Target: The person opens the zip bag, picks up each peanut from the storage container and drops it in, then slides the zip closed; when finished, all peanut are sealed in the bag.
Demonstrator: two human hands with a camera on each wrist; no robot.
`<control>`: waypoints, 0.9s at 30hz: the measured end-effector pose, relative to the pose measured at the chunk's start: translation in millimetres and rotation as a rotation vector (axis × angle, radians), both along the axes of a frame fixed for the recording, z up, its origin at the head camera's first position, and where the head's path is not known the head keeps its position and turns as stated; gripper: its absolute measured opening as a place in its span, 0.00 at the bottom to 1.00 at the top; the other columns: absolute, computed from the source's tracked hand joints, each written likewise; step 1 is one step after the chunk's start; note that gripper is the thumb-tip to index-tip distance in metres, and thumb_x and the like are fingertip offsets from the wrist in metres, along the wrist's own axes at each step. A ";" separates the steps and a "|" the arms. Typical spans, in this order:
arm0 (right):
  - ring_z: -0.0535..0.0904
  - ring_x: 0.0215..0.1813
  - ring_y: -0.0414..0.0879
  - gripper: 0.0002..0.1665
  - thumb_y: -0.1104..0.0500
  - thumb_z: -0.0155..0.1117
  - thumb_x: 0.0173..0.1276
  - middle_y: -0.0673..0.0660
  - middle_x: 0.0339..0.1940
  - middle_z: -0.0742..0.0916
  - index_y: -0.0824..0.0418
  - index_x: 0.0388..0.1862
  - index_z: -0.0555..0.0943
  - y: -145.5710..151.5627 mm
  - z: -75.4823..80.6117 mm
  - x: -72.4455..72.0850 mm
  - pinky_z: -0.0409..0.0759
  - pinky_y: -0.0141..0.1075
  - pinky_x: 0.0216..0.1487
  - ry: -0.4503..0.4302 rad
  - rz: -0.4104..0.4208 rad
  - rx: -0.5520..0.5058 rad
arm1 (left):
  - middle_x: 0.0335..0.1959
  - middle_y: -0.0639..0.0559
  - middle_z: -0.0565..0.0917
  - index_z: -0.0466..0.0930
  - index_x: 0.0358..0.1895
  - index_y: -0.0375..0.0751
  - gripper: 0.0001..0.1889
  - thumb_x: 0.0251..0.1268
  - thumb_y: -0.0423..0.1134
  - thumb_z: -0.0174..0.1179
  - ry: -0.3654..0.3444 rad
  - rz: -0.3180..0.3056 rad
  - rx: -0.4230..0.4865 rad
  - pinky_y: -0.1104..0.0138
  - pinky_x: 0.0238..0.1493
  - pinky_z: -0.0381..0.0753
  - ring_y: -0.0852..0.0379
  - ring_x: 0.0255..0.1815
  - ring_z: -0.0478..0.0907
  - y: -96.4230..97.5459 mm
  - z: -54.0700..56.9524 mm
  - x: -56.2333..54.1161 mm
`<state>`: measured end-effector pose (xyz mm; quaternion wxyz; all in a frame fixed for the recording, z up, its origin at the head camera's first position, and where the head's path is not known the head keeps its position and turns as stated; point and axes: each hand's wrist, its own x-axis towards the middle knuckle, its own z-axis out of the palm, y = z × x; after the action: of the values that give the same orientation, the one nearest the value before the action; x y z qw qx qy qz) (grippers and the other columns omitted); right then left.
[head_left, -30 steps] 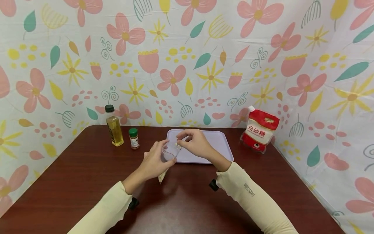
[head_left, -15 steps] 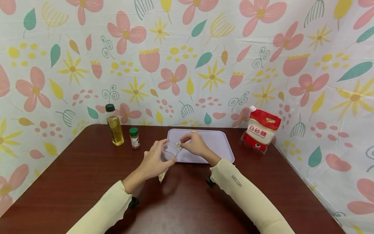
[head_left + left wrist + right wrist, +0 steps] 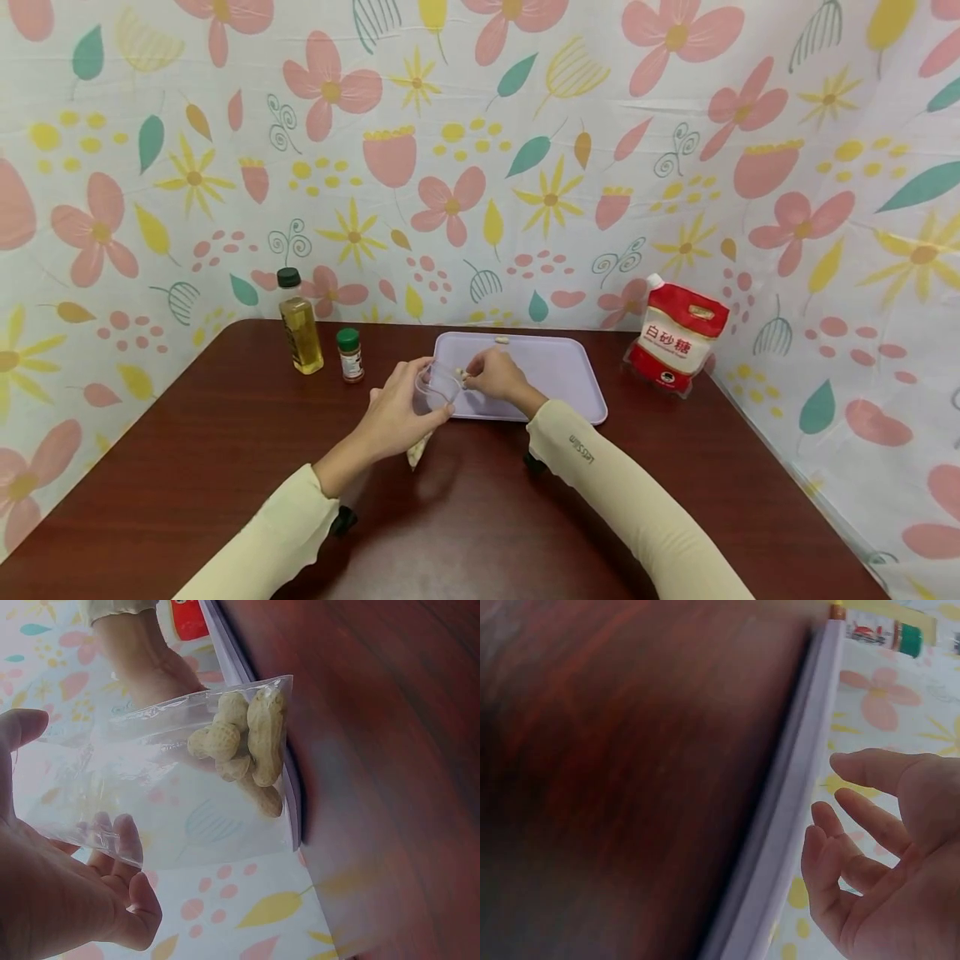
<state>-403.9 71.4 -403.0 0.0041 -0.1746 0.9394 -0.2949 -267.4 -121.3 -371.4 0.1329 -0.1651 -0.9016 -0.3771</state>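
My left hand [image 3: 401,417] grips the mouth of a clear plastic bag [image 3: 180,810], thumb on one side and fingers on the other. Several unshelled peanuts [image 3: 266,739] are gathered in the bag's bottom end, which hangs below the hand. My right hand [image 3: 495,375] is just to the right of the bag, over the near left part of a pale purple tray [image 3: 558,379]. In the right wrist view its thumb and loosely bent fingers [image 3: 874,821] stand apart, with nothing between them. Pale pieces show by its fingertips in the head view. A peanut [image 3: 502,339] lies at the tray's back edge.
An oil bottle [image 3: 301,333] and a green-capped spice jar [image 3: 350,358] stand at the back left of the dark wooden table [image 3: 465,525]. A red and white sugar bag [image 3: 675,337] stands at the back right. Behind the table hangs a flower-patterned curtain [image 3: 480,158].
My right wrist has shifted left and slightly forward, and its hand has turned. The peanut at the tray's back edge has come into view. My left hand and the bag stay nearly still.
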 end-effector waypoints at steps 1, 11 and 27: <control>0.83 0.35 0.43 0.11 0.56 0.76 0.59 0.50 0.34 0.89 0.60 0.38 0.88 0.0 -1.2 -0.5 0.80 0.40 0.38 -0.004 0.001 0.011 | 0.54 0.48 0.74 0.64 0.72 0.44 0.39 0.59 0.51 0.68 0.000 0.000 0.001 0.52 0.44 0.60 0.53 0.54 0.72 0.0 -0.1 -0.1; 0.81 0.30 0.41 0.05 0.58 0.72 0.61 0.48 0.30 0.88 0.57 0.35 0.89 -0.1 -6.7 -5.3 0.78 0.36 0.31 -0.014 0.001 0.057 | 0.54 0.49 0.74 0.64 0.72 0.44 0.39 0.59 0.52 0.68 -0.021 0.004 0.004 0.53 0.44 0.60 0.54 0.53 0.73 -1.0 -0.9 0.5; 0.81 0.33 0.43 0.03 0.61 0.72 0.60 0.50 0.31 0.88 0.58 0.34 0.89 5.2 -3.4 -2.6 0.79 0.38 0.36 0.017 0.037 0.052 | 0.52 0.51 0.74 0.64 0.72 0.45 0.38 0.60 0.51 0.68 -0.035 0.016 -0.017 0.53 0.44 0.60 0.54 0.53 0.73 -1.1 -3.1 1.7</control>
<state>-406.5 76.7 -406.4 0.0063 -0.1940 0.9435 -0.2687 -265.6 -122.4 -374.6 0.1187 -0.1523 -0.9083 -0.3711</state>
